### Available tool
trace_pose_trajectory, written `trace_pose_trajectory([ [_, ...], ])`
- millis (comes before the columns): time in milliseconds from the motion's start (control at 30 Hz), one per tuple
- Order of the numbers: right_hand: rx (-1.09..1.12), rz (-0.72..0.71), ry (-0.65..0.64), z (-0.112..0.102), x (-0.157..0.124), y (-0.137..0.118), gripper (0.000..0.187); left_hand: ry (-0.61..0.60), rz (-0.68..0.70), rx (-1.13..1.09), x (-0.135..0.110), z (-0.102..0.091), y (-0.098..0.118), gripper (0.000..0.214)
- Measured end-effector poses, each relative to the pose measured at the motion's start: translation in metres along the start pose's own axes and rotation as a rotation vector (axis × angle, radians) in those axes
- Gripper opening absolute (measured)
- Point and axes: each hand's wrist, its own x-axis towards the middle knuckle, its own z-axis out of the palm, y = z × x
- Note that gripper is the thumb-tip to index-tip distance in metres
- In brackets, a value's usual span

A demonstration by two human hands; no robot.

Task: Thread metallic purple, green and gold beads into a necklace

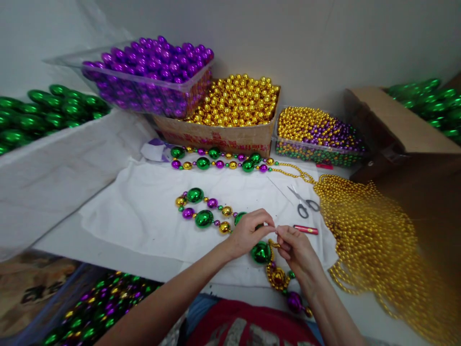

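My left hand (252, 231) and my right hand (298, 247) meet fingertip to fingertip above the white cloth, both pinched closed. Whatever sits between the fingertips is too small to make out. A bead necklace (204, 218) of large green, purple and gold balls lies on the cloth and runs beneath my left hand, which hides part of it. Close under my right fingers, a strand of small gold beads (269, 274) hangs beside a big green ball (260, 252) and a purple ball (294, 302). A red lighter (305, 229) lies just beyond my right hand, with scissors (304, 202) and a needle-like thin rod (280, 189) farther back.
Another bead necklace (220, 164) lies behind. Along the wall stand a clear bin of purple balls (151, 77), a carton of gold balls (219, 132) and a tub of mixed beads (317, 134). Gold bead strands (370, 230) heap at right, beside an open cardboard box (406, 125).
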Motion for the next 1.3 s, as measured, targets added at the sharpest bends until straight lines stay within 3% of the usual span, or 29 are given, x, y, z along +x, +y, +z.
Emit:
trace_pose_trajectory([
  [133, -0.201, -0.151, 0.078, 0.003, -0.008, 0.000, 0.022, 0.025, -0.256, -0.153, 0.002, 0.004, -0.003, 0.017],
  [267, -0.390, -0.302, 0.083, 0.003, -0.017, -0.001, 0.015, 0.023, -0.406, -0.270, 0.003, 0.009, -0.004, 0.018],
  [433, -0.451, -0.265, 0.012, 0.001, -0.014, -0.004, 0.006, -0.008, -0.487, -0.343, 0.005, 0.008, -0.010, 0.020],
  [567, -0.348, -0.039, -0.106, -0.005, -0.005, -0.009, 0.018, -0.107, -0.448, -0.463, 0.003, -0.002, -0.013, 0.029],
  [667, -0.199, 0.137, -0.186, -0.009, -0.002, -0.012, 0.030, -0.214, -0.343, -0.479, 0.001, -0.009, -0.008, 0.034],
  [800, -0.042, 0.226, -0.197, -0.011, -0.001, -0.013, 0.037, -0.245, -0.143, -0.232, -0.001, -0.009, 0.002, 0.034],
  [967, 0.006, 0.187, -0.132, -0.009, -0.002, -0.008, 0.037, -0.092, 0.000, 0.010, -0.002, 0.003, 0.002, 0.018],
  [1100, -0.094, 0.108, -0.103, -0.008, -0.001, -0.002, 0.034, 0.005, -0.018, 0.093, 0.000, 0.007, 0.001, 0.015],
  [1300, -0.494, -0.160, -0.095, -0.016, 0.000, -0.014, 0.016, -0.180, -0.218, 0.083, 0.003, -0.003, -0.003, 0.020],
])
